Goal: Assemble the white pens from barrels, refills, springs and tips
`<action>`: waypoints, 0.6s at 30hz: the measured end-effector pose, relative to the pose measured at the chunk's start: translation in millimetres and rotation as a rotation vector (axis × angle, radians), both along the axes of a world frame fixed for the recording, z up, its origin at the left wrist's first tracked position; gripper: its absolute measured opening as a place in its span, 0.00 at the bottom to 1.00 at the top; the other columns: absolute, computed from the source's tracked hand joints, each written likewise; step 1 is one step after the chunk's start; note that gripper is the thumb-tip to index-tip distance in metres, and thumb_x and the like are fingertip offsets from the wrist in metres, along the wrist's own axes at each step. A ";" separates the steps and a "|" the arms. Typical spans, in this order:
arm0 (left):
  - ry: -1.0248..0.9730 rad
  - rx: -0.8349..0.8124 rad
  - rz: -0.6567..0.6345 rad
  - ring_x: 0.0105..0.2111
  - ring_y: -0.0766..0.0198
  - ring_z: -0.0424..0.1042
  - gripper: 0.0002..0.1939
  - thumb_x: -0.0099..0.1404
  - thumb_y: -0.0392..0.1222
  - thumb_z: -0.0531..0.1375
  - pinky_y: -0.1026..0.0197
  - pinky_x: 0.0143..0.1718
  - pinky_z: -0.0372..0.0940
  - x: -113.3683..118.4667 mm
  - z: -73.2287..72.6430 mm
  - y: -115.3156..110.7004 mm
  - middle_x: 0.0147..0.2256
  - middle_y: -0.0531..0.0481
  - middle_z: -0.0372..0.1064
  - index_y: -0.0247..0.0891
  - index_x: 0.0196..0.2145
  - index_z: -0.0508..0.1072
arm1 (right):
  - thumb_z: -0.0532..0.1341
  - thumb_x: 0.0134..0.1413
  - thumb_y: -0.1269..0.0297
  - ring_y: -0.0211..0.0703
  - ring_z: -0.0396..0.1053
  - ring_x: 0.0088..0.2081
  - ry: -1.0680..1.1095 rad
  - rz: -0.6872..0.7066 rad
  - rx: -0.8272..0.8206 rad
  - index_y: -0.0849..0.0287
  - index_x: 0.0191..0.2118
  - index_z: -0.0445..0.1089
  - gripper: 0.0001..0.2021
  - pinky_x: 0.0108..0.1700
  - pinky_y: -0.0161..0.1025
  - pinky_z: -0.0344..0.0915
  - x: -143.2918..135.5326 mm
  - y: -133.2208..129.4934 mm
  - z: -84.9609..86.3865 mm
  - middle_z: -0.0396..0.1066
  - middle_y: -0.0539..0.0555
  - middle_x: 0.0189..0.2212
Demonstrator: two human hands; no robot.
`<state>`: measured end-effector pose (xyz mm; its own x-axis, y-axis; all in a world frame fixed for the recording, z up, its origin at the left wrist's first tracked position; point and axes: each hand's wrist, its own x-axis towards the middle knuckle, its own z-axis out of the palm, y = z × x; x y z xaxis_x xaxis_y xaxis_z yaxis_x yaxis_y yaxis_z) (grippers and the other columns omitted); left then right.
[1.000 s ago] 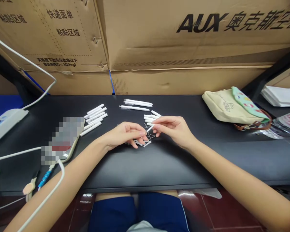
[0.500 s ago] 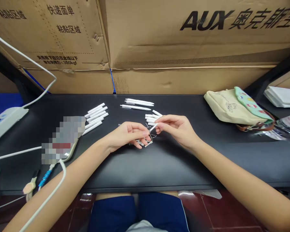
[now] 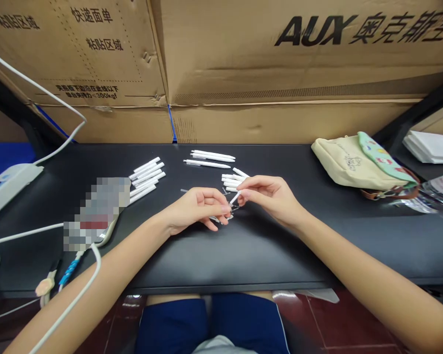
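- Right hand (image 3: 269,196): thumb and forefinger pinch a short white pen piece (image 3: 235,198), held tilted just above the black table (image 3: 243,246), its lower end pointing toward the left hand
- Left hand (image 3: 195,209): fingers curled, fingertips pressed together near the lower end of the pen piece; whether they grip one of the small parts cannot be told
- Small parts (image 3: 227,216): a scatter of short white and dark pieces on the table, directly under and between both hands
- Short white barrels (image 3: 232,181): a small pile just behind the right hand's fingertips
- Assembled white pens (image 3: 211,158): three lying side by side, farther back
- White pen tubes (image 3: 146,178): a row to the left, well apart from the hands
- Cloth bag (image 3: 358,164): at the right end of the table
- Cardboard boxes (image 3: 280,73): stacked behind the table
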<state>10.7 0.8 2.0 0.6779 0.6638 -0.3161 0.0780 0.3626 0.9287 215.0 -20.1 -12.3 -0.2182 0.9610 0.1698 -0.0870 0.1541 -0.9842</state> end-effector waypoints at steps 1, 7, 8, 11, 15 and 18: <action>-0.003 -0.002 0.003 0.27 0.69 0.71 0.14 0.51 0.44 0.69 0.71 0.23 0.67 0.0 0.3 -0.2 0.27 0.50 0.72 0.33 0.28 0.70 | 0.68 0.47 0.63 0.39 0.72 0.28 0.002 0.001 -0.007 0.58 0.32 0.76 0.06 0.35 0.40 0.72 0.1 0.0 -0.1 0.74 0.51 0.26; -0.011 -0.015 0.054 0.25 0.70 0.71 0.17 0.49 0.43 0.70 0.71 0.23 0.66 1.5 0.9 0.4 0.24 0.51 0.71 0.33 0.26 0.65 | 0.68 0.46 0.63 0.36 0.71 0.27 0.024 0.011 0.004 0.59 0.31 0.75 0.06 0.34 0.38 0.71 1.2 0.5 -0.5 0.73 0.50 0.24; -0.012 -0.014 0.066 0.25 0.70 0.71 0.17 0.49 0.43 0.70 0.71 0.23 0.66 1.7 1.0 0.5 0.23 0.52 0.70 0.33 0.26 0.65 | 0.68 0.46 0.64 0.36 0.70 0.26 0.026 0.015 0.004 0.59 0.31 0.74 0.06 0.34 0.37 0.71 1.3 0.5 -0.5 0.73 0.50 0.24; -0.010 -0.015 0.099 0.25 0.71 0.71 0.18 0.48 0.42 0.70 0.72 0.22 0.66 2.2 1.2 0.8 0.23 0.53 0.70 0.33 0.26 0.65 | 0.68 0.47 0.64 0.35 0.70 0.26 0.036 0.032 -0.002 0.59 0.31 0.74 0.05 0.34 0.36 0.70 1.7 0.5 -0.4 0.72 0.49 0.24; -0.014 -0.022 0.114 0.24 0.71 0.70 0.18 0.47 0.41 0.71 0.72 0.22 0.66 1.9 0.8 1.5 0.23 0.53 0.70 0.33 0.25 0.64 | 0.68 0.46 0.64 0.35 0.70 0.26 0.047 0.038 -0.019 0.59 0.32 0.74 0.06 0.34 0.37 0.70 1.4 0.1 0.1 0.72 0.49 0.24; -0.022 -0.025 0.118 0.24 0.72 0.70 0.18 0.47 0.42 0.71 0.72 0.22 0.66 1.4 -0.2 2.3 0.23 0.53 0.69 0.33 0.26 0.64 | 0.68 0.46 0.62 0.36 0.70 0.26 0.035 0.025 -0.028 0.59 0.31 0.74 0.07 0.34 0.38 0.70 1.1 -0.3 0.7 0.72 0.49 0.24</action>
